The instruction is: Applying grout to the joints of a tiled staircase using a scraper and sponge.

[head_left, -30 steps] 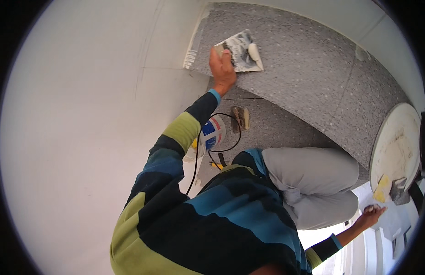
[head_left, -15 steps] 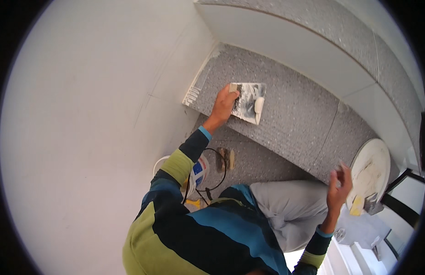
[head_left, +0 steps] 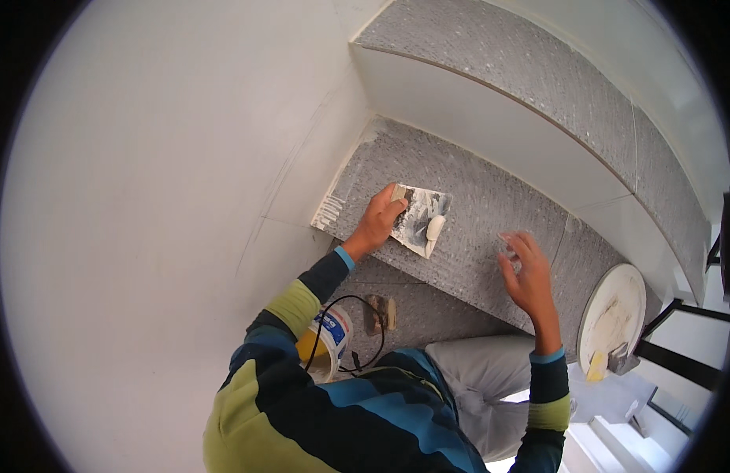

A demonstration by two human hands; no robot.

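My left hand point(head_left: 373, 222) is closed on a wide putty knife point(head_left: 416, 213) held over the grey speckled stair tread point(head_left: 491, 213). White paste smears its metal blade, with a thicker white lump point(head_left: 436, 228) near the right edge. To the right, my right hand point(head_left: 529, 272) hovers above the same tread with fingers bent and apart. Its fingertips look whitish, and I see no tool in it. White paste streaks point(head_left: 329, 211) mark the tread's left end by the wall.
A white bucket point(head_left: 331, 335) with a black cable point(head_left: 383, 339) stands below left, beside a small brown block point(head_left: 378, 314). A round whitish lid point(head_left: 609, 315) leans at the right near black railing point(head_left: 676, 363). A higher step point(head_left: 538, 71) rises behind; a pale wall point(head_left: 144, 197) bounds the left.
My right hand has swung leftward from near the round lid to over the tread. The left hand still grips the putty knife; the whole view has shifted.
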